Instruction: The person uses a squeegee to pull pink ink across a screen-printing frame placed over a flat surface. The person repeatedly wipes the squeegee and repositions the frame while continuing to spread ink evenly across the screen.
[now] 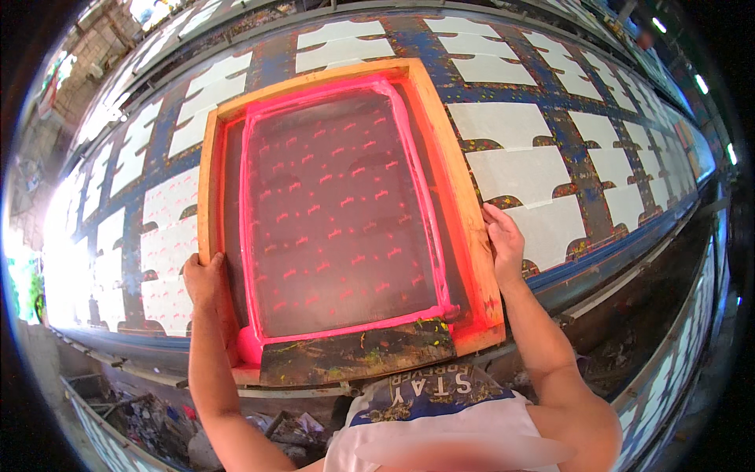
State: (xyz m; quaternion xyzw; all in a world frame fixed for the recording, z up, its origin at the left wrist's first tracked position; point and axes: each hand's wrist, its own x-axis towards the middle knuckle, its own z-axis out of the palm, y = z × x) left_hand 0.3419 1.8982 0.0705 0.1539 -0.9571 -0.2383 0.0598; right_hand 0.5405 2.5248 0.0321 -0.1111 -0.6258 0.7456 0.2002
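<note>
A wooden screen-printing frame [429, 102] lies tilted over the long table, its mesh [330, 197] dark with small repeated pink marks and bordered by thick pink ink. A dark, paint-speckled board [354, 358] spans its near end. My left hand [203, 279] is closed on the left rail. My right hand [503, 244] holds the right rail with curved fingers. White cut panels [519, 189] lie on the table on both sides of the frame; those just left of it [165, 236] carry pink prints.
The long blue table [582, 256] holds rows of more white panels, with a second row of tables behind [173, 31]. A dark gap with scattered debris [291, 425] runs below the near edge. A rough block wall [75, 79] stands at the far left.
</note>
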